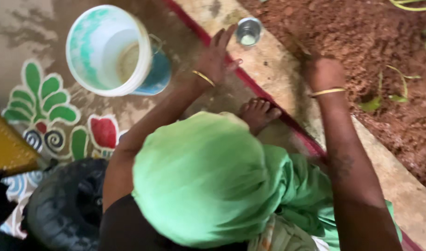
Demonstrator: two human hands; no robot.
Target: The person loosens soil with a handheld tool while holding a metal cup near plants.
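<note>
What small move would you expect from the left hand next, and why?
Probably a short reach forward to the steel cup. The left hand hovers open, fingers spread, just short of it on the kerb, holding nothing. The right hand is fisted near the red soil.

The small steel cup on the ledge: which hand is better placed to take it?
Probably the left hand: its open fingertips almost reach the steel cup on the concrete ledge. The right hand is closed, farther off by the red soil.

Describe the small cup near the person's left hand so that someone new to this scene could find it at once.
Start at the big white bucket at the top left, then move right past the red painted line to the pale stone curb. The small metal cup stands there, just beyond the left hand, the only shiny, round thing on the curb.
</note>
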